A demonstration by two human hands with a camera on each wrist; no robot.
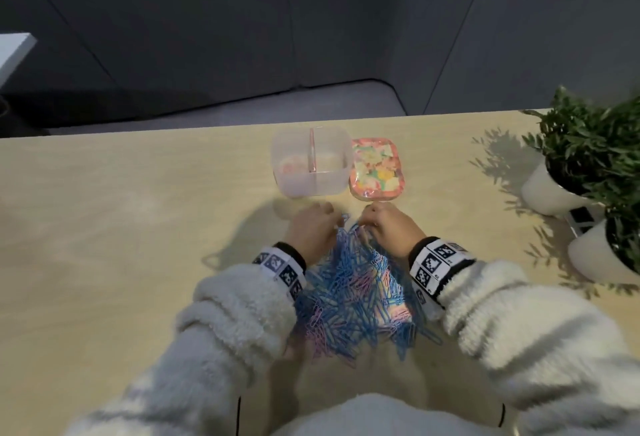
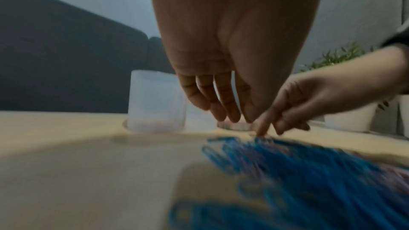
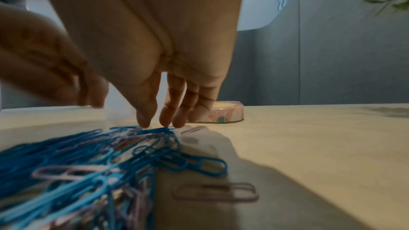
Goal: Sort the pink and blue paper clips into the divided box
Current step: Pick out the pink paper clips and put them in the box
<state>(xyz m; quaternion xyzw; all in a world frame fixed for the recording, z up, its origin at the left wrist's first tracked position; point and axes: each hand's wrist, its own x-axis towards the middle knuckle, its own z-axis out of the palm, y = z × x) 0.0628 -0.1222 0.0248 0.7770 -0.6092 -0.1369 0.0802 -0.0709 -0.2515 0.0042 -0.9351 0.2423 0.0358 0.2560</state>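
my left hand (image 1: 311,227) and right hand (image 1: 389,226) fingers loose, touching clip pile (image 1: 356,293) top edge; divided box (image 1: 310,161) at 12 o'clock.

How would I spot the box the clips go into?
Look to the far edge of the wooden table, beyond the paper clip pile. The divided box is the frosted clear tub left of the flowery lid; only it has a centre partition.

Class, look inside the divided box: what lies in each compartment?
The divided box shows a few pink clips in its left compartment. The right compartment looks empty, though the frosted walls blur its floor.
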